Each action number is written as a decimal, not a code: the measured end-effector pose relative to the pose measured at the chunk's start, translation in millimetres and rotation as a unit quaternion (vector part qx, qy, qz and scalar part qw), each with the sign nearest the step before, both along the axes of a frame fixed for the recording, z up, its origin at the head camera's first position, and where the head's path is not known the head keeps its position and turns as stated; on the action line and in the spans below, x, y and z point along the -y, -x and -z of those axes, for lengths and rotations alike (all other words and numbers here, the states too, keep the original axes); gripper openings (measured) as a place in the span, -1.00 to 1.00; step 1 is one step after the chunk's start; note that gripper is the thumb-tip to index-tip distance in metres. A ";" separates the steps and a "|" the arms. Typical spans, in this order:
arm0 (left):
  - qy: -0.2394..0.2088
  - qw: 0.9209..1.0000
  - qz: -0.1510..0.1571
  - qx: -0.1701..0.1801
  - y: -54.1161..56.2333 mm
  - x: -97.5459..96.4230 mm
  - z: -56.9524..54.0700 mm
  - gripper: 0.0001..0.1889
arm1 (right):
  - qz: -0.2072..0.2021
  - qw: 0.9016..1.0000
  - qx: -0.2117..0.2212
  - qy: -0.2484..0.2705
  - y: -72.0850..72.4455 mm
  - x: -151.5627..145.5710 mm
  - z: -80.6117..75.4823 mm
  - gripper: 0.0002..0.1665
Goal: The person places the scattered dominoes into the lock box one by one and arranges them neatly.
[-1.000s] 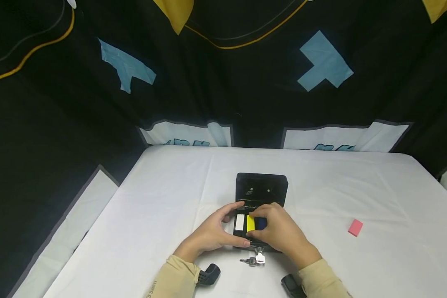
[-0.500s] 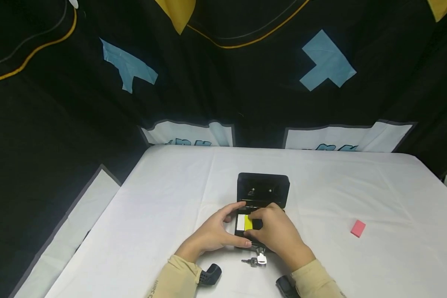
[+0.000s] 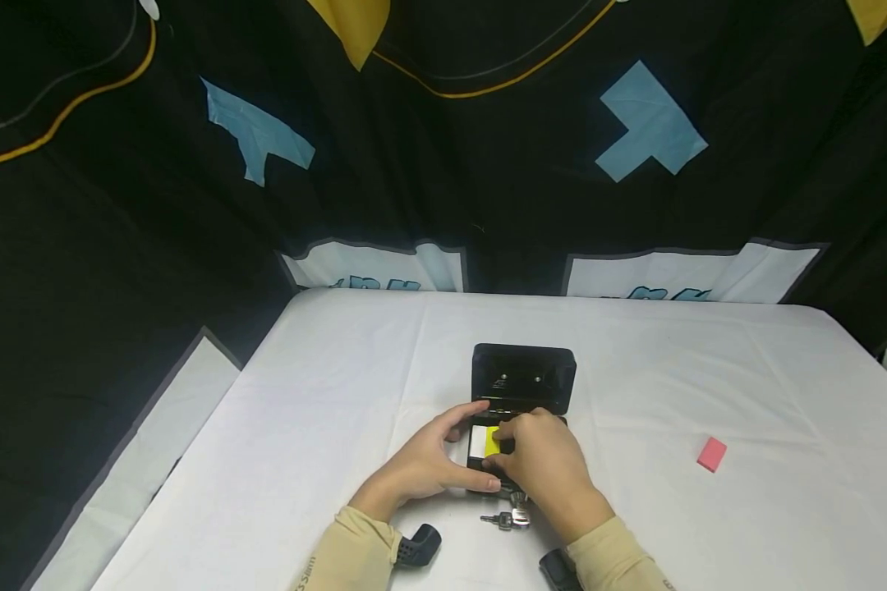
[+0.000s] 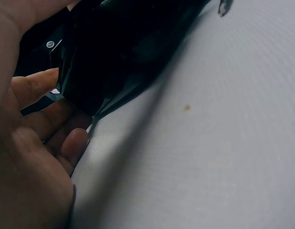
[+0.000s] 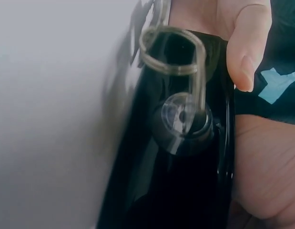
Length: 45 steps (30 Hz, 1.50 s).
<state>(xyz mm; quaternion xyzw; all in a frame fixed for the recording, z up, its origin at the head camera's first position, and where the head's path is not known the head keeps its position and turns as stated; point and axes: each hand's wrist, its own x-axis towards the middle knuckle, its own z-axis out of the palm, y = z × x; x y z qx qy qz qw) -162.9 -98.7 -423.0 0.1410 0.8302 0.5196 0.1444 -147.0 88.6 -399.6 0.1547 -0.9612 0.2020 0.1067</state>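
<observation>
A small black cash box stands on the white cloth, its lid (image 3: 523,376) raised. Inside, a white block (image 3: 477,442) lies at the left, with a yellow block (image 3: 491,441) right against it. My right hand (image 3: 550,460) reaches into the box and pinches the yellow block between thumb and fingers. My left hand (image 3: 429,464) grips the box's left end, thumb along the front edge and fingers round the side and back. Keys (image 3: 503,520) hang at the box front; the right wrist view shows their ring (image 5: 172,70) and the lock (image 5: 183,126). The right hand covers the box's right part.
A pink block (image 3: 712,454) lies on the cloth to the right of the box. Black wrist cameras (image 3: 419,546) sit by both sleeves. Behind the table hangs a black curtain (image 3: 517,197) with blue tape pieces.
My right hand has slid a little left with the yellow block, closing the gap to the white block. The left hand keeps its grip on the box.
</observation>
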 end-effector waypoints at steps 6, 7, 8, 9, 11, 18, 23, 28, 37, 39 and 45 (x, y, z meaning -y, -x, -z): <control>-0.006 1.000 0.001 0.000 -0.5 -0.4 0.7 0.01 | 0.006 1.000 -0.014 0.004 -0.5 1.3 1.0 -0.59; -0.007 1.000 0.002 -0.001 -0.6 -0.3 0.6 0.01 | 0.005 1.000 -0.016 0.005 -0.4 1.3 1.1 -0.57; -0.008 1.000 0.003 -0.001 -0.7 -0.3 0.5 0.01 | 0.005 1.000 -0.019 0.007 -0.2 1.3 1.3 -0.56; -0.009 1.000 0.004 -0.002 -0.7 -0.3 0.5 0.01 | 0.004 1.000 -0.022 0.009 -0.1 1.3 1.4 -0.55; -0.009 1.000 0.005 -0.003 -0.7 -0.3 0.4 0.01 | 0.002 1.000 -0.025 0.012 0.0 1.2 1.5 -0.56; -0.010 1.000 0.010 -0.006 -0.3 0.3 0.3 0.00 | -0.005 0.999 -0.023 0.024 -0.9 1.8 1.7 -0.62; -0.009 1.000 0.011 -0.005 -0.8 1.0 0.3 0.00 | -0.009 1.000 -0.020 0.022 -0.8 2.7 2.5 -0.65; -0.010 1.000 0.010 -0.003 -0.7 1.0 0.8 0.00 | -0.006 1.000 -0.018 0.019 -0.6 2.9 2.7 -0.65; -0.009 1.000 0.007 -0.002 -0.3 0.4 0.3 0.01 | -0.006 1.000 -0.001 0.021 -1.1 2.0 1.5 -0.59; -0.009 1.000 0.008 -0.002 -0.2 0.5 0.0 0.01 | -0.005 1.000 0.010 0.029 -0.9 1.2 0.6 -0.55; -0.011 1.000 0.008 0.002 -0.6 1.7 -0.5 0.02 | 0.010 0.995 0.051 0.079 -0.4 -4.4 -5.1 -0.42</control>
